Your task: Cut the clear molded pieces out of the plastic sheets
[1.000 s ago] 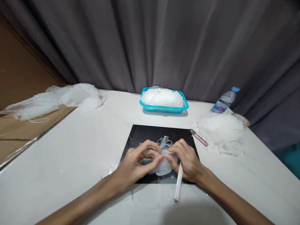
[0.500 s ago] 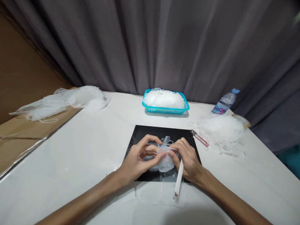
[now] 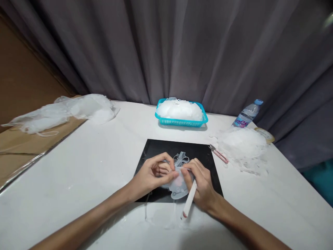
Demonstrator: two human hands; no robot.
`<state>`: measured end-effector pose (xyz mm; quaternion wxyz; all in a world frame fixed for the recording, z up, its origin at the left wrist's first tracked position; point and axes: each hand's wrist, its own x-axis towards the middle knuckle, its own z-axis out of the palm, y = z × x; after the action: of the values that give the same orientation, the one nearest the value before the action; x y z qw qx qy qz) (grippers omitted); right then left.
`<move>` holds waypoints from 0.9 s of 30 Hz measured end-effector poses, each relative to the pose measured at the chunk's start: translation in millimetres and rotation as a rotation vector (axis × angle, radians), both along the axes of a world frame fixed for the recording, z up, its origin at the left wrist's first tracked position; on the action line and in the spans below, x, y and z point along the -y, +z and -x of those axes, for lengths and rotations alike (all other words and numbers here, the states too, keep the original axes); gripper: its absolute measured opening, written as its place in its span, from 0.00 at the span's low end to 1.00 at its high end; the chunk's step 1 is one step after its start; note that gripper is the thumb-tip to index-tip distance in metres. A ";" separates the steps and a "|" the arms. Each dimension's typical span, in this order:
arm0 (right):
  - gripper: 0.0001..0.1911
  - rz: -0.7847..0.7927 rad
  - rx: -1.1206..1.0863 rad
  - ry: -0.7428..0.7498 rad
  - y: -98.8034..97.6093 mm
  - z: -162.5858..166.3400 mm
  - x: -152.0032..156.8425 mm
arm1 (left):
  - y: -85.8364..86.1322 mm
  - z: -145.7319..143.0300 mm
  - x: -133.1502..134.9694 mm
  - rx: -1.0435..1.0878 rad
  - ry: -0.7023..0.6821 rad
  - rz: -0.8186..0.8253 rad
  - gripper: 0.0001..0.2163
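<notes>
My left hand [image 3: 157, 173] pinches the left edge of a thin, translucent whitish piece [image 3: 179, 187], soft-looking and rounded, with small ring marks near its lower edge. The thumb and fingers of my right hand [image 3: 200, 182] close on the same piece from the right. A white stick-like tool [image 3: 189, 201] is also held in my right hand, its reddish-marked end pointing down toward me; its other end is hidden in the hand. Just beyond the fingers, clear looped strands [image 3: 181, 158] show over a black mat [image 3: 158, 147]. More translucent material lies beneath the hands, partly hidden.
Pink-handled thread snips [image 3: 219, 153] lie at the mat's right corner, beside a heap of translucent scraps [image 3: 243, 144]. A water bottle [image 3: 247, 114] stands behind. White pieces fill a turquoise basket [image 3: 182, 122] at the back. Translucent pieces [image 3: 88, 107] lie at left, partly on cardboard [image 3: 62, 139].
The translucent piece has shifted slightly left and nearer to me, and both hands remain on it. The white tool's lower end has swung left. The whole view has shifted a little.
</notes>
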<state>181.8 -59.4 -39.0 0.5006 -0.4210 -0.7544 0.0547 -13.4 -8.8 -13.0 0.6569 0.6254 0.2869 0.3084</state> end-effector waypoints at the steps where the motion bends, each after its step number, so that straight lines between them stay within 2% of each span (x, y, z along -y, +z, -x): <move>1: 0.08 0.006 0.002 0.012 0.4 0.0 0.0 | -0.2 0.1 -0.5 0.003 -0.008 0.006 0.10; 5: 0.08 0.020 -0.020 0.041 3.8 -3.4 -1.7 | 2.8 -1.2 4.1 0.015 0.034 -0.001 0.10; 10: 0.07 -0.035 -0.016 0.052 5.5 -4.6 -2.1 | 7.5 -0.6 10.9 0.002 0.082 -0.043 0.11; 14: 0.08 -0.062 0.042 0.089 7.6 -9.8 -1.7 | 6.2 2.9 13.1 -0.069 0.093 -0.181 0.12; 18: 0.10 -0.088 0.086 0.100 13.2 -21.8 -4.3 | 6.8 4.4 15.0 -0.155 0.141 -0.295 0.08; 22: 0.09 -0.027 0.036 0.081 16.5 -32.2 -9.2 | 10.9 3.3 14.7 -0.107 0.162 -0.283 0.10; 27: 0.10 0.093 -0.004 0.148 16.9 -34.8 -11.0 | 14.9 2.4 13.6 -0.069 0.154 -0.256 0.10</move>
<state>216.7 -48.4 -22.1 0.4766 -0.3868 -0.7792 0.1271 -15.8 -22.4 1.9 0.5360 0.6904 0.3147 0.3701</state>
